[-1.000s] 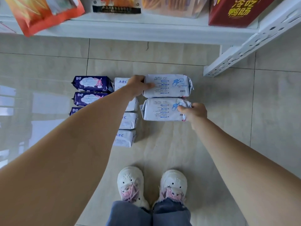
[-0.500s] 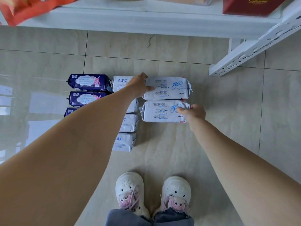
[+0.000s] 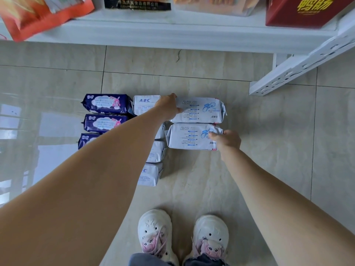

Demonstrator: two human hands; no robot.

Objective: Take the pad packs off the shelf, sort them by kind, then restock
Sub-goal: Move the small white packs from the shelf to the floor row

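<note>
Almost nothing has shifted over the last second: the view has tipped slightly, so the white shelf (image 3: pixel 172 31) with its snack bags and red box sits at about the same height as a second ago, and both arms hold the same reach.

The tiled floor (image 3: pixel 269 150) carries the sorted packs in three columns running from the shelf side back toward the white shoes (image 3: pixel 153 233). The dark purple packs (image 3: pixel 105 103) form the left column, the ABC packs (image 3: pixel 146 102) the middle one, partly hidden under the left forearm, and two pale blue packs the right one.

The left hand (image 3: pixel 168 106) stays on the left end of the far pale pack (image 3: pixel 201 110), fingers curled over its edge with the thumb on top. The right hand (image 3: pixel 227 140) keeps pinching the right end of the near pale pack (image 3: pixel 190 137), thumb on its face. The two packs lie touching, long sides together, just as before.

I judge this a squaring-up of the third kind: sorting looks nearly finished, and restocking has not begun.
</note>
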